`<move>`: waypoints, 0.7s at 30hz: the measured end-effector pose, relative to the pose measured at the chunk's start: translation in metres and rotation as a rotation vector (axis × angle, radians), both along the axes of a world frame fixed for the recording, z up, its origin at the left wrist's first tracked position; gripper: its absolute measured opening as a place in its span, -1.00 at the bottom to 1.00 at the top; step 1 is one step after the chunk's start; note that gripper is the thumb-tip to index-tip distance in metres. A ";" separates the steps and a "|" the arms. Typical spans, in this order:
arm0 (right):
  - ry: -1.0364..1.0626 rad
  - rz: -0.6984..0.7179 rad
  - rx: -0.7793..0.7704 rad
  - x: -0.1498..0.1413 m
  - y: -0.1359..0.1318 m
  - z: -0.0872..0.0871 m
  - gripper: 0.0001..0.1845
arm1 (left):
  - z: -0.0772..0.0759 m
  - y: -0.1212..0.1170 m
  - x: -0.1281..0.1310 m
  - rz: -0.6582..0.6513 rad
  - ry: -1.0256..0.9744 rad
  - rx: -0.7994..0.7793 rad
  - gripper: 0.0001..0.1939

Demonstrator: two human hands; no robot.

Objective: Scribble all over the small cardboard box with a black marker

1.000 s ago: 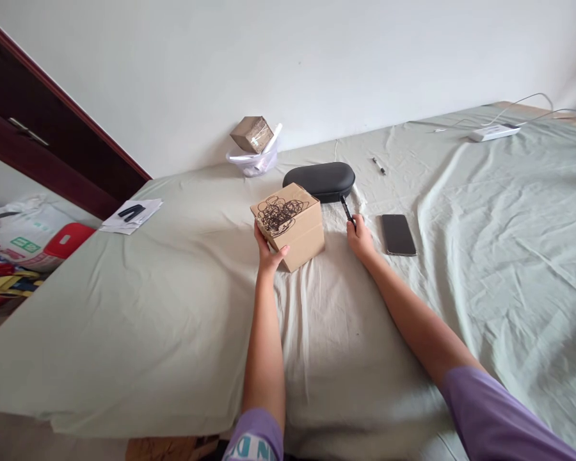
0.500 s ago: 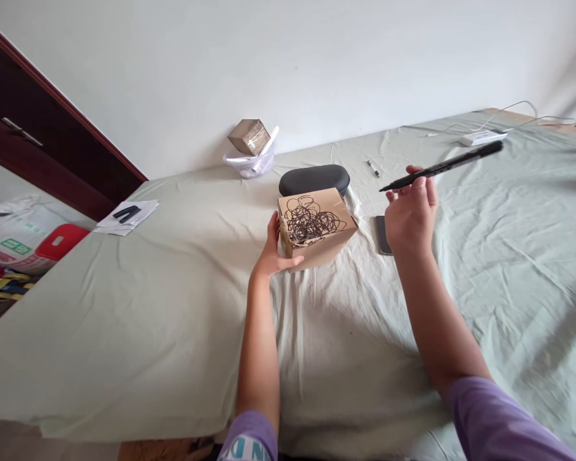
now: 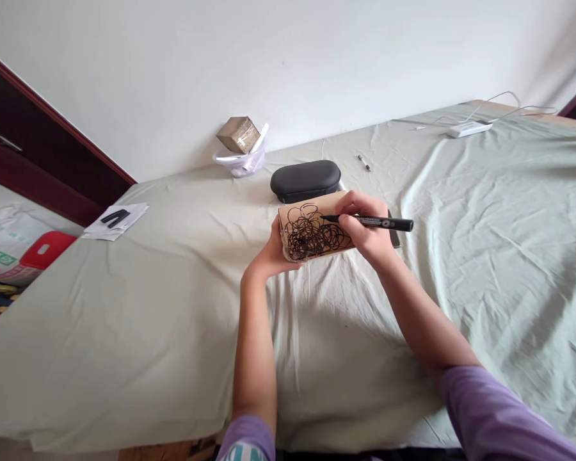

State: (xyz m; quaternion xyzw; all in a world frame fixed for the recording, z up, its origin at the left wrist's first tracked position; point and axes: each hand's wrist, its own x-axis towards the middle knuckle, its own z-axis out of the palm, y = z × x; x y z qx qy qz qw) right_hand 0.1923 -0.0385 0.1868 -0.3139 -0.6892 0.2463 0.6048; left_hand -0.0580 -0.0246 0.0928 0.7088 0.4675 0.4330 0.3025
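A brown cardboard box (image 3: pixel 295 214) stands in the middle, its top covered with black looping scribbles. My left hand (image 3: pixel 271 256) grips the box by its left end, thumb along the near side. In my right hand (image 3: pixel 367 227) is a black marker (image 3: pixel 388 223), held like a pen above the right part of the box. Its tip points left at the scribbles; whether it touches the cardboard I cannot tell. A black oval case (image 3: pixel 306 179) lies just behind the box. Behind my right hand a dark flat object (image 3: pixel 394 237) is mostly hidden.
A pale green cloth (image 3: pixel 173 320) covers the table. At the back stand a small taped box (image 3: pixel 239 134) on a plastic bag (image 3: pixel 242 165), a pen (image 3: pixel 363 163) and a white power strip (image 3: pixel 469 129). A stapler-like black object (image 3: pixel 115 218) rests on papers (image 3: pixel 133 221) at left.
My right hand has come left and down, bringing the marker from the air over to the box top. The box is tilted more toward me in my left hand.
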 end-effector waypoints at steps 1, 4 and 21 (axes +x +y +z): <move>-0.021 -0.031 0.026 0.000 0.001 -0.001 -0.95 | 0.001 -0.001 0.000 -0.022 0.003 -0.025 0.61; -0.085 -0.048 0.093 0.000 0.001 -0.002 -0.91 | 0.005 -0.002 -0.001 -0.068 0.027 -0.078 0.61; -0.201 -0.044 0.164 -0.015 -0.008 -0.004 -0.93 | -0.005 0.004 0.009 -0.092 0.092 -0.042 0.61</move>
